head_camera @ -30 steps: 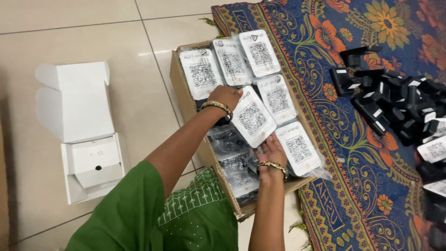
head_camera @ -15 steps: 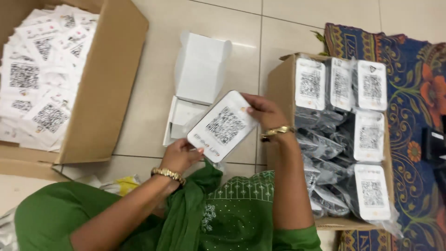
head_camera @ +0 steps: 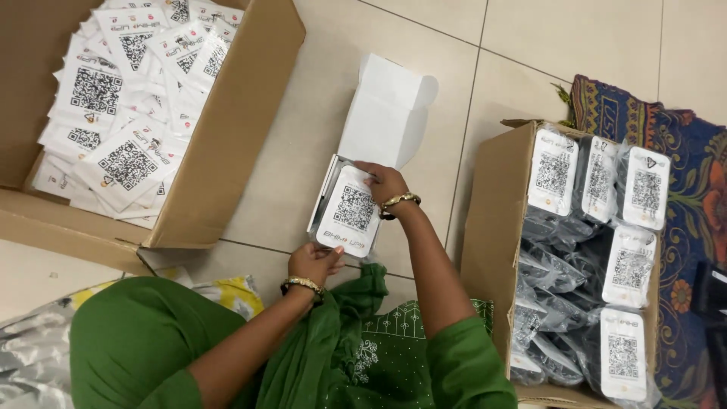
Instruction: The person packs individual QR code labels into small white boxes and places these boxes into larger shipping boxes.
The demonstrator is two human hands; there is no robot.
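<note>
A flat white device [head_camera: 350, 212] with a square black-and-white code on its face lies in the tray of a small open white box [head_camera: 386, 113] on the floor tiles. My right hand [head_camera: 382, 182] grips the device's far edge. My left hand [head_camera: 314, 261] holds its near edge. Both wrists wear gold bangles. The box's lid flap stands open on the far side of the device.
A large cardboard carton [head_camera: 227, 151] at the left holds several loose white code cards. Another carton [head_camera: 485, 227] at the right holds several bagged devices of the same kind. A patterned rug [head_camera: 681, 136] lies at the far right. My green clothing fills the bottom.
The device has gone from the right carton, through the air between both hands, down into the white box. The view has shifted left, bringing the card carton into sight.
</note>
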